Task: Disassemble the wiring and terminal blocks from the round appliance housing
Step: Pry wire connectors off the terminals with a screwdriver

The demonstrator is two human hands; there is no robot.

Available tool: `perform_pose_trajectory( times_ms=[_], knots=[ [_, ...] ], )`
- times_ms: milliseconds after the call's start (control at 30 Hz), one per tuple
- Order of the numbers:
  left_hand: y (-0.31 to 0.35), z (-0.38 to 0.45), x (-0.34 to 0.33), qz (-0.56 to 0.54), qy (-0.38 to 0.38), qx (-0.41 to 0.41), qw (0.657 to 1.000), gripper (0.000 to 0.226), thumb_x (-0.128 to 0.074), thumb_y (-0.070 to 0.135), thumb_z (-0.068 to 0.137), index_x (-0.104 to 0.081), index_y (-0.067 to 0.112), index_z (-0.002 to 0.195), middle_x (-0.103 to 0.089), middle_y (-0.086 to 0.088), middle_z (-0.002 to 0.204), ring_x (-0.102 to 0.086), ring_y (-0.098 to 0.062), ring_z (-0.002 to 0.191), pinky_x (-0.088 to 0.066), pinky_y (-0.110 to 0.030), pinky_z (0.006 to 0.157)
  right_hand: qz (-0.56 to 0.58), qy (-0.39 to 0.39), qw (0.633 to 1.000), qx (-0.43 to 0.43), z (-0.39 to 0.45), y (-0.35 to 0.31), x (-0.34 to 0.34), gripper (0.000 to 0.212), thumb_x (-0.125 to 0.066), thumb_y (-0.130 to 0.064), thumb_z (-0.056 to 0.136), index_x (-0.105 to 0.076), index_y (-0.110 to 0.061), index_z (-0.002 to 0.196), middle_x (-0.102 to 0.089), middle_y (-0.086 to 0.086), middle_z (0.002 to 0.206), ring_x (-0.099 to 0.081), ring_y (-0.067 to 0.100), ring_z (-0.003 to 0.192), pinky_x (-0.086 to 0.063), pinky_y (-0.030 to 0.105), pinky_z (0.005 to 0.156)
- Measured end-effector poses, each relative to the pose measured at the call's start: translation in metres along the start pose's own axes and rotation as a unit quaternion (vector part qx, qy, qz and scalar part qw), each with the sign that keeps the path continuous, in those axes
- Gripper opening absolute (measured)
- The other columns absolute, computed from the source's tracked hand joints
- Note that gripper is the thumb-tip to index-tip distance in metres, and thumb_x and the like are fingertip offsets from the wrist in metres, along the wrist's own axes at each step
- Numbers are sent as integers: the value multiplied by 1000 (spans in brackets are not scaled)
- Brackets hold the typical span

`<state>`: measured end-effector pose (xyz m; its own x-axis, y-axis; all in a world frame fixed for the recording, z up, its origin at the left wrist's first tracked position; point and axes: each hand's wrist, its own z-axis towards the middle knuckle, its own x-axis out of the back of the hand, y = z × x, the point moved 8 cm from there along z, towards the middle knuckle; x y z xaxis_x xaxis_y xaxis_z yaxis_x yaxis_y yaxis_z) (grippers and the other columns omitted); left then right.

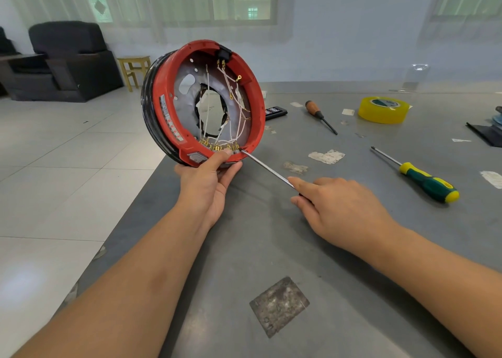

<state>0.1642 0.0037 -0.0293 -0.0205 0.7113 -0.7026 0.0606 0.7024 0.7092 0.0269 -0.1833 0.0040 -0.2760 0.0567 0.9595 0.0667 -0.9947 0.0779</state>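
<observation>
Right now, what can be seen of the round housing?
The housing is a red plastic ring with a black outer band, held upright on edge above the table's corner. Inside: a grey plate with a central hole, white wires, brass terminals along the bottom. The left hand grips its lower rim; the screwdriver in the right hand touches there.

On the table, two screwdrivers and tape lie right of the housing.

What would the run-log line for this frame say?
left hand: holds round housing upright | right hand: grips screwdriver, tip at brass terminals | wiring: attached | step: loosening terminals
</observation>
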Motion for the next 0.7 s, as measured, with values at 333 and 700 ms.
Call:
perform_pose_trajectory(
  times_ms=[333, 700],
  knots=[
    [-5, -7, -4, -3, 1, 11, 1000, 74, -78, -10, 84, -38, 4, 146, -64, -22, 136, -77, -30, 103, -65, -43, 77, 128, 39, 991, -26, 3, -1, 6, 39, -41, -48, 104, -57, -33, 136, -66, -2, 84, -64, 29, 87, -55, 41, 70],
    [-3, -3, 1, -5, 6, 13, 1000, 73, -79, -9, 84, -40, 7, 143, -67, -18, 133, -77, -31, 102, -65, -47, 80, 135, 32, 990, -11, 5, 23, 10, 44, -45, -51, 101, -51, -47, 144, -69, -7, 94, -63, 20, 89, -56, 40, 72]
  ],
)
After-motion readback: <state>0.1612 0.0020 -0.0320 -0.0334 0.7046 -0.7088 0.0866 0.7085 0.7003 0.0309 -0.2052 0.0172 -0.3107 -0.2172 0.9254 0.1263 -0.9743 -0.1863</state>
